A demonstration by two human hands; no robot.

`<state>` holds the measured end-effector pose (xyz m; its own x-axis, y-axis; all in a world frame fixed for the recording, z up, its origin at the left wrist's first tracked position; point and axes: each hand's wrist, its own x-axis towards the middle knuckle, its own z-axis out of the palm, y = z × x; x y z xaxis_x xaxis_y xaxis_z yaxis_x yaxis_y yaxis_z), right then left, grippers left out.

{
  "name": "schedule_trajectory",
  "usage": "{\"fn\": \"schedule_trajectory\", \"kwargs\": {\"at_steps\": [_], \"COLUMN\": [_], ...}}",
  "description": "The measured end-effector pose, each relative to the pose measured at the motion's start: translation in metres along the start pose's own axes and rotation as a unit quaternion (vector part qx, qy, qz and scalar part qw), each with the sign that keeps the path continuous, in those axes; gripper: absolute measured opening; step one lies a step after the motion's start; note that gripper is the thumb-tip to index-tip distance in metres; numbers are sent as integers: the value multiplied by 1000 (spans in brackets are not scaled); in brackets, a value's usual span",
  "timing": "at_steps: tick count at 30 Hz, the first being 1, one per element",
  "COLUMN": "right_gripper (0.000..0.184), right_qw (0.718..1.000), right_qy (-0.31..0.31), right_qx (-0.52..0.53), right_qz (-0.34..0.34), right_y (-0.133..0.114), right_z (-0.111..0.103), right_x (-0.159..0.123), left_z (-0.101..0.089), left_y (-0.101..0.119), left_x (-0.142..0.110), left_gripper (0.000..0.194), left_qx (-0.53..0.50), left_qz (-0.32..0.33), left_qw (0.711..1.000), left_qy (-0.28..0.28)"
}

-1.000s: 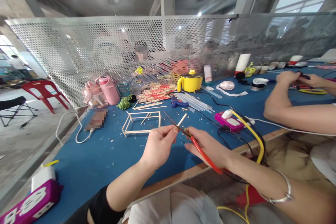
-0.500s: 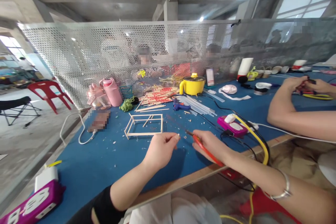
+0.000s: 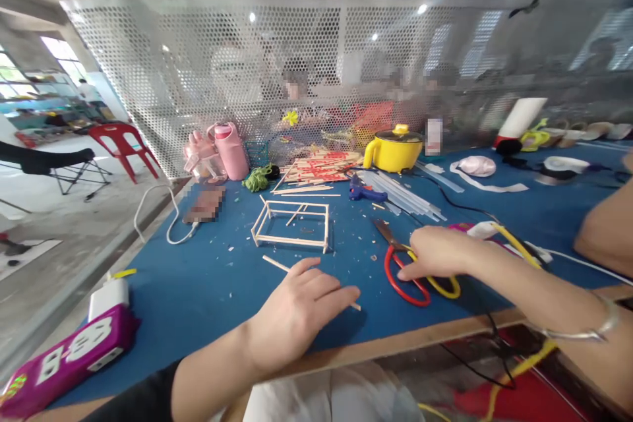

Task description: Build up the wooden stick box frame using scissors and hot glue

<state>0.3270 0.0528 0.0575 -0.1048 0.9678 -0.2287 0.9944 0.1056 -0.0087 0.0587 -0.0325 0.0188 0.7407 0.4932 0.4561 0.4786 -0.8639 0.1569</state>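
Observation:
My left hand point(image 3: 301, 310) lies flat on the blue table point(image 3: 198, 290), fingers stretched out over a thin wooden stick point(image 3: 277, 264) that pokes out on both sides. My right hand point(image 3: 438, 250) rests with loose, extended fingers on the red and yellow handles of scissors point(image 3: 405, 280), which lie on the table with the blades pointing away. A box frame glued from wooden sticks point(image 3: 291, 224) stands just beyond both hands.
Farther back are a blue glue gun point(image 3: 366, 194), clear glue sticks point(image 3: 405, 194), a pile of wooden sticks point(image 3: 316, 168), a yellow pot point(image 3: 393, 151) and pink bottles point(image 3: 232, 151). A purple power strip point(image 3: 74, 353) sits front left. Another person's arm point(image 3: 603, 224) is at right.
The scissors were held up in my right hand and now lie on the table. My left hand has gone from pinching a stick to lying flat over one.

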Motion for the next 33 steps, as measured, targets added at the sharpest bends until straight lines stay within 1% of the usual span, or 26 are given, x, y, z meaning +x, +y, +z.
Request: {"fn": "schedule_trajectory", "kwargs": {"at_steps": [1, 2, 3, 4, 5, 6, 7, 8, 9, 11, 12, 13, 14, 15, 16, 17, 18, 19, 20, 21, 23, 24, 25, 27, 29, 33], "right_gripper": [40, 36, 33, 30, 27, 27, 27, 27, 27, 27, 27, 27, 25, 21, 16, 11, 9, 9, 10, 10, 7, 6, 7, 8, 10, 11], "right_qw": [1000, 997, 986, 961, 928, 898, 875, 863, 859, 860, 867, 879, 895, 910, 921, 926, 928, 927, 926, 927, 933, 937, 940, 942, 942, 937], "right_qy": [-4, -2, -5, -26, -63, -91, -115, -130, -138, -152, -150, -139, -118, -93, -69, -53, -48, -48, -52, -56, -65, -68, -71, -79, -88, -112], "right_qx": [6, 26, 78, 147, 204, 253, 288, 310, 322, 313, 296, 274, 250, 226, 203, 182, 161, 141, 123, 108, 87, 78, 70, 58, 53, 49], "right_qz": [-29, -72, -151, -235, -305, -349, -371, -377, -375, -374, -373, -365, -351, -337, -327, -325, -333, -344, -353, -355, -343, -335, -328, -322, -321, -329], "right_y": [-7, -16, -27, -38, -50, -62, -72, -82, -89, -101, -105, -108, -111, -114, -116, -119, -121, -123, -125, -126, -129, -130, -131, -133, -134, -136], "right_z": [-7, -14, -21, -26, -30, -34, -36, -39, -42, -49, -53, -57, -60, -62, -62, -60, -58, -54, -49, -45, -38, -36, -35, -34, -34, -34], "right_x": [-1, -2, -3, -4, -4, -3, 1, 7, 15, 34, 45, 55, 65, 74, 81, 88, 93, 96, 99, 101, 104, 105, 105, 107, 109, 113], "left_z": [0, 0, 0, 0, -1, -2, -5, -9, -13, -25, -30, -35, -39, -41, -40, -38, -35, -30, -25, -19, -10, -7, -4, -1, 0, 1], "left_y": [-5, -11, -17, -23, -30, -36, -42, -49, -55, -65, -70, -75, -79, -84, -89, -94, -100, -105, -109, -113, -117, -117, -118, -117, -117, -118], "left_x": [-1, 0, 1, 3, 5, 8, 10, 13, 14, 15, 13, 10, 6, -1, -8, -16, -24, -32, -40, -45, -52, -53, -52, -49, -47, -48], "left_gripper": [33, 33, 31, 30, 28, 29, 32, 37, 42, 50, 51, 52, 51, 49, 46, 42, 39, 39, 42, 46, 53, 56, 57, 59, 57, 45], "left_qx": [-2, -2, 0, 5, 11, 16, 22, 29, 36, 58, 71, 82, 88, 83, 68, 43, 11, -28, -69, -108, -170, -187, -194, -196, -205, -252], "left_qz": [4, 7, 8, 3, -11, -33, -56, -76, -88, -92, -96, -110, -135, -172, -220, -276, -334, -393, -447, -491, -536, -544, -547, -543, -532, -520], "left_qw": [1000, 999, 999, 998, 997, 994, 991, 988, 985, 981, 976, 967, 949, 922, 887, 850, 819, 799, 792, 791, 793, 795, 796, 801, 804, 797], "left_qy": [19, 34, 47, 63, 80, 100, 120, 133, 142, 159, 181, 216, 272, 338, 400, 447, 466, 454, 410, 348, 232, 194, 171, 159, 166, 177]}}
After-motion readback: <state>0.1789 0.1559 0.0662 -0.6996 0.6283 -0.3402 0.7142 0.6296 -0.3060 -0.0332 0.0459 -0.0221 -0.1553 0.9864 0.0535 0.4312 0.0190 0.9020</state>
